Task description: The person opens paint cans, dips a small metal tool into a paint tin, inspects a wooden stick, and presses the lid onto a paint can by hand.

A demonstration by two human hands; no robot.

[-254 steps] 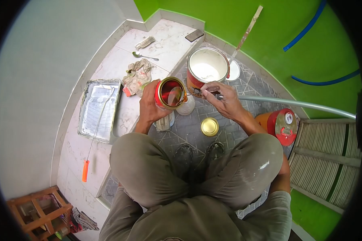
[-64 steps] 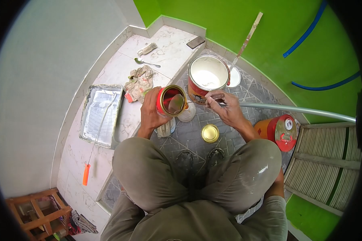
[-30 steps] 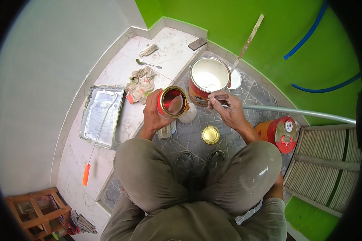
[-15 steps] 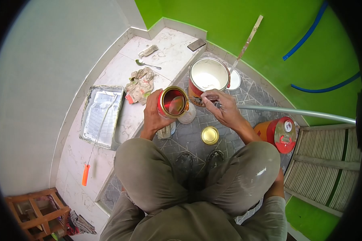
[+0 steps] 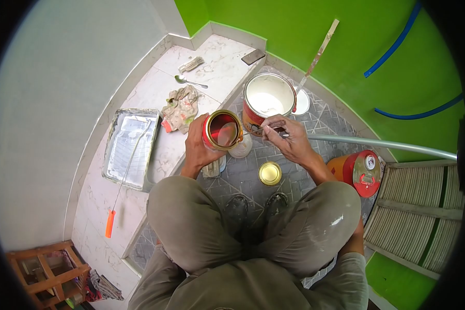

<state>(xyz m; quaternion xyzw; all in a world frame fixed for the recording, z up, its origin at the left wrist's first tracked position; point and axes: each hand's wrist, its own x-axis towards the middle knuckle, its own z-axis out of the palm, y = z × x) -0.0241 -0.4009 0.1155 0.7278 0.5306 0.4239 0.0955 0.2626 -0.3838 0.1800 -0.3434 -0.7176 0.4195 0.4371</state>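
Note:
My left hand [image 5: 196,147] is wrapped round a small red paint tin [image 5: 207,133], whose gold-rimmed mouth faces up towards me. Some liquid shows inside the tin, though its colour is unclear. My right hand [image 5: 290,140] has its fingers closed on a thin metal tool [image 5: 251,133], its tip near the tin's right rim; I cannot make out its exact kind. Just beyond stands a large open bucket [image 5: 245,114] with white paint [image 5: 267,102] in it. A round gold lid [image 5: 269,173] lies on the floor between my hands and feet.
On the white step lie a paint tray [image 5: 108,168], a roller with an orange handle [image 5: 110,224], a crumpled rag [image 5: 181,106], a spoon [image 5: 194,83] and a phone [image 5: 253,57]. At right are a metal pole [image 5: 377,142], a red-topped can [image 5: 367,173] and a slatted panel [image 5: 413,222].
My right hand has shifted slightly right and down with the thin tool. The red tin stays almost still in my left hand.

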